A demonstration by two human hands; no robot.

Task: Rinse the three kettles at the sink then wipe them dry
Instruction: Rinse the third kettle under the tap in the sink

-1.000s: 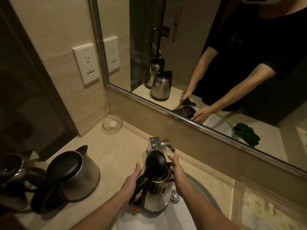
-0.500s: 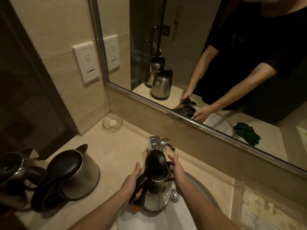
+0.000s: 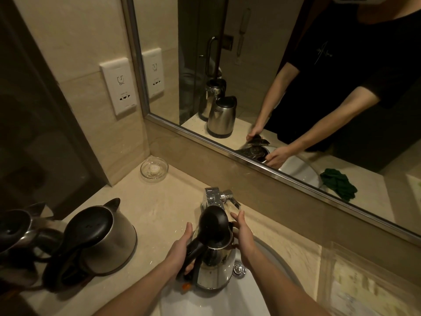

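A steel kettle (image 3: 216,267) with its black lid raised stands in the white sink (image 3: 257,299), right under the chrome faucet (image 3: 214,198). My left hand (image 3: 180,249) grips its black handle. My right hand (image 3: 243,238) rests flat against the kettle's right side near the rim. A second steel kettle (image 3: 109,240) with a shut black lid sits on the counter at the left. A third kettle (image 3: 20,226) stands further left, partly cut off by the frame edge.
A glass dish (image 3: 154,168) with a small soap sits in the counter's back corner. A wall socket plate (image 3: 118,85) is above it. The mirror (image 3: 262,71) reflects a green cloth (image 3: 338,187) on the counter to the right. A laminated card (image 3: 369,290) lies at right.
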